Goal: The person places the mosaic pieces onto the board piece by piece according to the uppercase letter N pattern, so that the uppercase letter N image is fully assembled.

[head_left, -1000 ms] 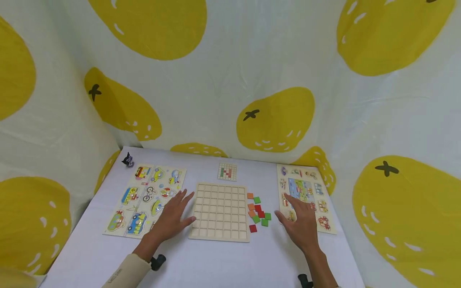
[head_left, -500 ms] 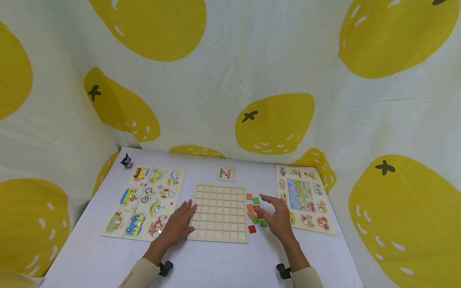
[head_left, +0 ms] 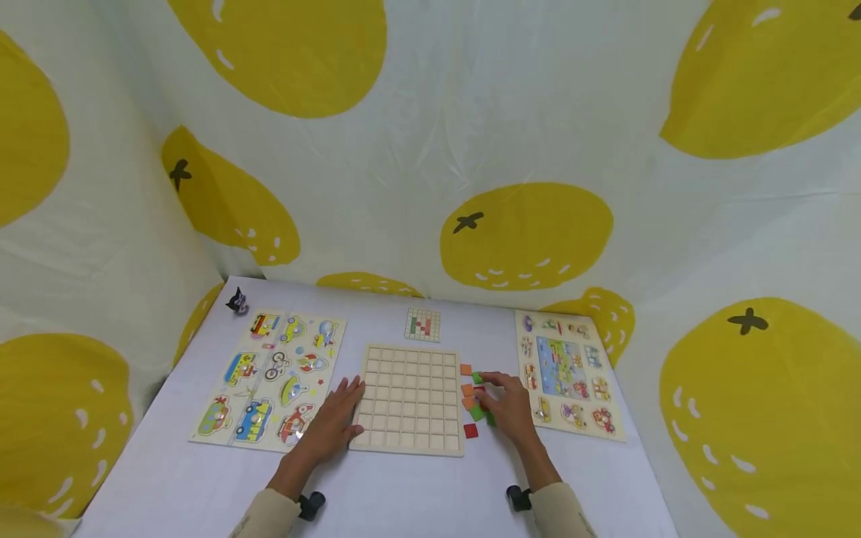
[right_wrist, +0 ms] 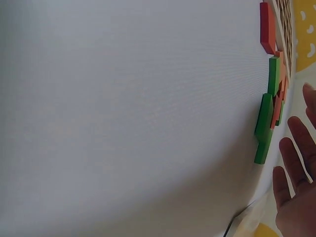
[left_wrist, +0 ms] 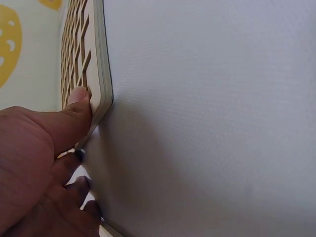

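A pale wooden grid board (head_left: 406, 400) lies flat in the middle of the table, its square cells bare. My left hand (head_left: 331, 426) rests along the board's left edge; in the left wrist view its thumb (left_wrist: 74, 121) presses on the near corner and the other fingers lie beside the edge. Just right of the board is a loose cluster of orange (head_left: 466, 370), green (head_left: 477, 378) and red (head_left: 471, 431) square tiles. My right hand (head_left: 509, 407) hovers over this cluster, thumb and forefinger apart, partly hiding tiles. In the right wrist view its fingers (right_wrist: 295, 160) stand clear of the green tiles (right_wrist: 264, 118).
A small pattern card (head_left: 423, 324) with coloured squares lies beyond the board. Vehicle puzzle boards (head_left: 269, 381) lie left, another picture puzzle (head_left: 572, 373) right. A small dark figurine (head_left: 238, 301) stands at the back left. A fruit-print curtain (head_left: 390, 187) surrounds the table.
My right hand has come leftward from over the right puzzle to the tiles, its thumb and forefinger drawing nearer together. My left hand has settled onto the board's left edge.
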